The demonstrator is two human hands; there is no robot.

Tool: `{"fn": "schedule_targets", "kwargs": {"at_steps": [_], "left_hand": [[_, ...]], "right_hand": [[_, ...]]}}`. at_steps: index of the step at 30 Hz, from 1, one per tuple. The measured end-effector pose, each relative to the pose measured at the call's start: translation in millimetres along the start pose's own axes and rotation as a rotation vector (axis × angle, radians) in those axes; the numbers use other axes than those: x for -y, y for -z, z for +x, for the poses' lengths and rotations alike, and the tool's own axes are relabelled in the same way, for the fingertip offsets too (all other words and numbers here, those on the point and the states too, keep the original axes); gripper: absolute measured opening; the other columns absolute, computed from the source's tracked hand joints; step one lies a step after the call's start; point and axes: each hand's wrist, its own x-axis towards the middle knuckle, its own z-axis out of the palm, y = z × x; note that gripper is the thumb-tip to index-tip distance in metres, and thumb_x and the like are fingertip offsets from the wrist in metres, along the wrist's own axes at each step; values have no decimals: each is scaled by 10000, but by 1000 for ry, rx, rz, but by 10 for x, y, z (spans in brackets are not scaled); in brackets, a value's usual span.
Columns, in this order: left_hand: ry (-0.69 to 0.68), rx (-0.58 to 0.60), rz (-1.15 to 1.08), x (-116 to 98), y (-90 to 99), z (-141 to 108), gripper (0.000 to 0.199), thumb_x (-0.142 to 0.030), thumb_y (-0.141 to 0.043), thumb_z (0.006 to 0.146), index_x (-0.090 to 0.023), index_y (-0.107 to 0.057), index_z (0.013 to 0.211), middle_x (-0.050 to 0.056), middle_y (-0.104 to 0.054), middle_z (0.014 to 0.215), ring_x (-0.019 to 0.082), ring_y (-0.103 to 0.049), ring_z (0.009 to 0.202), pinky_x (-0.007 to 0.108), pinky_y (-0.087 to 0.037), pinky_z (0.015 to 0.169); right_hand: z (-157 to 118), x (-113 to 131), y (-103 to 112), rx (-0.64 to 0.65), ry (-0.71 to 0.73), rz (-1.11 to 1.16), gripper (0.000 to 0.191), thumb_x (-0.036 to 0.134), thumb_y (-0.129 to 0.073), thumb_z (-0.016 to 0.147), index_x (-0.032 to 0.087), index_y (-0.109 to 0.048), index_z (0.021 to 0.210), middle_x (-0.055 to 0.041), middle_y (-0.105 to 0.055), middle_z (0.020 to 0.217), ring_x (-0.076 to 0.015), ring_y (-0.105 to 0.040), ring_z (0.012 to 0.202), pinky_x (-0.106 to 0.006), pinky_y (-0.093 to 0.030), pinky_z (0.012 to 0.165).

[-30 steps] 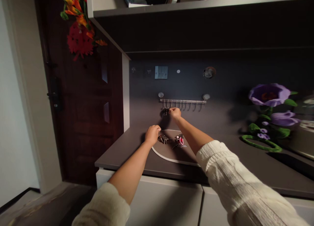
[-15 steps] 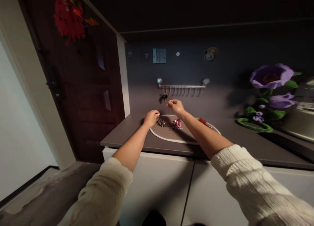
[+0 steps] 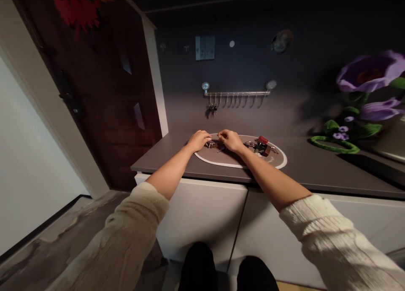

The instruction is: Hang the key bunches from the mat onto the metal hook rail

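Note:
My left hand (image 3: 199, 140) rests at the left end of an oval mat (image 3: 218, 161) with a pale rim. Its fingers reach over a bunch of keys (image 3: 209, 144) and seem to touch it. Just to the right, my right hand (image 3: 230, 141) is low over the mat, fingers curled and pinched together; whatever is between them is hidden. Small dark and metallic pieces show beneath that hand. Farther right on the mat are a red item (image 3: 262, 140), a brown item (image 3: 267, 150) and other dark key-like things.
On the wall above, a clear rail (image 3: 237, 93) carries several hooks, with keys (image 3: 213, 109) hanging at its left end. Purple artificial flowers (image 3: 368, 78) and a green ring (image 3: 334, 144) stand right on the counter (image 3: 316, 173). A dark door (image 3: 107, 114) is at left.
My right hand has come down from below the hanging keys to the mat. My left hand has moved in over the bunch of keys. The view has tilted down.

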Motion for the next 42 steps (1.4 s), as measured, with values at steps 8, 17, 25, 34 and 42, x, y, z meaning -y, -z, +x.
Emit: {"fn": "schedule_targets", "kwargs": {"at_steps": [8,17,25,34,42], "left_hand": [[52,47,101,-16,21,-39,246,-192,-450,750,-199,-663,874,50,-625,940,178,-506,911,292,-383,846],[75,26,112,-19,60,-46,165,-201,-495,745,-184,-653,789,51,-620,866,184,-501,878,289,-376,813],[128,-63,39,-7,92,-23,149,-221,-497,769,-169,-634,798,53,-603,868,167,-498,866,280,-371,800],[194,-217,-238,-44,97,8,135,-219,-502,757,-130,-603,761,35,-610,797,130,-519,760,257,-392,743],[312,-227,-720,-99,115,24,167,-263,-528,747,-108,-579,785,22,-603,751,103,-521,701,252,-410,722]], "right_hand": [[32,-36,-70,45,31,-110,197,182,-492,773,165,-649,891,-71,-665,885,-155,-581,799,-217,-387,717],[29,-10,-61,53,35,-140,208,184,-488,781,155,-652,903,-85,-664,883,-159,-583,807,-217,-384,718],[35,-11,-58,42,40,-140,214,196,-483,788,159,-652,915,-84,-664,911,-156,-584,819,-214,-384,723],[10,33,-28,15,39,-118,215,202,-478,788,153,-643,918,-87,-662,905,-160,-580,810,-225,-385,728],[-7,76,-5,-53,87,12,220,237,-468,798,165,-626,933,-58,-653,894,-145,-569,807,-236,-394,755]]}}
